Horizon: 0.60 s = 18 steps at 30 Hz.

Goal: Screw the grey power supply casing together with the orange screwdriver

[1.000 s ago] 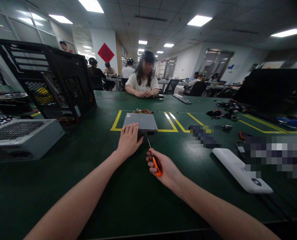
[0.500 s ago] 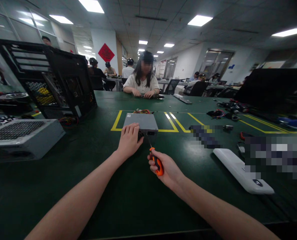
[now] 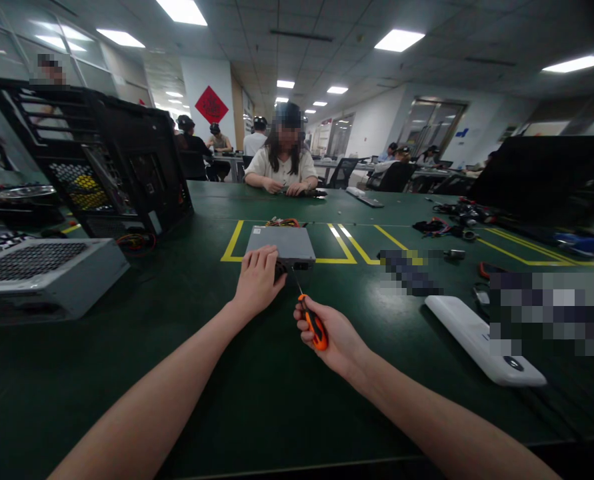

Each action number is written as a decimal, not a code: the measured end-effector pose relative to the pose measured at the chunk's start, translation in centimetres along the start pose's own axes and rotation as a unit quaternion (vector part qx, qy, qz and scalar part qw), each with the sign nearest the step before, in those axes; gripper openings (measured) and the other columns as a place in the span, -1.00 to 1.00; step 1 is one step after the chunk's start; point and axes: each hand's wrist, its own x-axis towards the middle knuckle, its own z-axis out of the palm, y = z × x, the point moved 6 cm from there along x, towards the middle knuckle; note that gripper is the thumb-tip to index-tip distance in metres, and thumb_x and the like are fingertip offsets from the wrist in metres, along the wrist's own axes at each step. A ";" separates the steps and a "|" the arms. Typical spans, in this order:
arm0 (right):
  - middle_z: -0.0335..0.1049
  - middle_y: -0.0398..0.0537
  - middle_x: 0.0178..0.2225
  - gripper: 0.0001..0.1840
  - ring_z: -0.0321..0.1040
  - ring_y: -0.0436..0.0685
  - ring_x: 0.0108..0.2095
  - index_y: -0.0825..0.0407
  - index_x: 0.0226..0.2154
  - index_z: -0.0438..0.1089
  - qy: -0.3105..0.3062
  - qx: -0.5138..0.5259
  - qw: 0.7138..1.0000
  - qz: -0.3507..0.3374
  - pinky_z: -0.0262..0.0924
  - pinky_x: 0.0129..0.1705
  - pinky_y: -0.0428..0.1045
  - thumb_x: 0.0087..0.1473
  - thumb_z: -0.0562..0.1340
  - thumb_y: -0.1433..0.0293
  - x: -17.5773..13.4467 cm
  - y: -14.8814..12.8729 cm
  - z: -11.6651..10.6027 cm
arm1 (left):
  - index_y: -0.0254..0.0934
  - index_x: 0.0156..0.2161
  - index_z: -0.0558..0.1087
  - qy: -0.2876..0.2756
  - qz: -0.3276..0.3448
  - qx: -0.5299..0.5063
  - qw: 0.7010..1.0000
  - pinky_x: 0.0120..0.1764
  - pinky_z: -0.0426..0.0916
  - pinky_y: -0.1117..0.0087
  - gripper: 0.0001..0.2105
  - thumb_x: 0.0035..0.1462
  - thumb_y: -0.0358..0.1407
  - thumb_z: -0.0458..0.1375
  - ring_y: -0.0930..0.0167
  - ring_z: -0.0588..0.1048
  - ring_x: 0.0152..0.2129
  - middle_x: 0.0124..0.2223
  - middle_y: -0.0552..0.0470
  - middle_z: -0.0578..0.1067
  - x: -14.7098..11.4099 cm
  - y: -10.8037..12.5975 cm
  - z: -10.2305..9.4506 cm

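A grey computer power supply [image 3: 287, 241] lies on the green table, with its socket side towards me and coloured cables behind it. My left hand [image 3: 257, 280] grips its near left corner, fingers over the top and thumb along the near side, where part of a black fan grille shows. Wrapped in the fingers of my right hand [image 3: 334, 333] is an orange and black screwdriver [image 3: 319, 331]. The thin shaft points up and away, its tip at the power supply's near face. Whether the tip sits in a screw is too small to tell.
At left stand a black computer case [image 3: 111, 160] and a larger power supply [image 3: 51, 280]. A white oblong device [image 3: 481, 340], cables [image 3: 444, 228] and a dark monitor [image 3: 551, 180] are at right. Yellow tape [image 3: 233, 241] marks the table. Across it sits a person [image 3: 281, 163].
My hands, the power supply and the screwdriver stay nearly in place. Across the table, the person's hands have shifted slightly. Another person has come into view behind the black case.
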 end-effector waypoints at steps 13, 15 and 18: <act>0.22 -0.16 -0.55 -0.84 0.21 -0.11 -0.58 0.11 -0.43 0.21 0.076 -0.017 0.996 -0.044 0.01 -0.67 -0.24 -0.09 0.16 0.64 -1.0 -1.6 -0.6 | -0.33 -0.09 0.24 -0.003 -0.026 0.015 1.000 -0.06 0.10 0.17 -0.72 0.06 -0.32 0.03 0.20 0.25 -0.07 -0.02 -0.18 0.32 0.1 0.7 -0.2; 0.23 -0.15 -0.56 -0.90 0.21 -0.11 -0.59 0.13 -0.44 0.23 0.082 -0.011 0.996 -0.039 0.04 -0.66 -0.24 -0.05 0.15 0.61 -1.5 -1.6 -0.5 | -0.32 -0.10 0.26 0.000 -0.030 0.021 0.999 -0.09 0.10 0.16 -0.74 0.07 -0.31 0.02 0.18 0.26 -0.09 -0.03 -0.19 0.34 0.0 0.7 -0.3; 0.26 -0.11 -0.56 -0.91 0.21 -0.10 -0.60 0.16 -0.42 0.28 0.078 0.000 0.997 -0.015 0.09 -0.63 -0.21 0.06 0.09 0.49 -1.8 -0.8 -0.5 | -0.30 -0.11 0.27 0.006 -0.025 0.017 1.000 -0.11 0.09 0.14 -0.75 0.08 -0.28 0.02 0.16 0.27 -0.11 -0.04 -0.17 0.35 -0.2 0.4 -0.3</act>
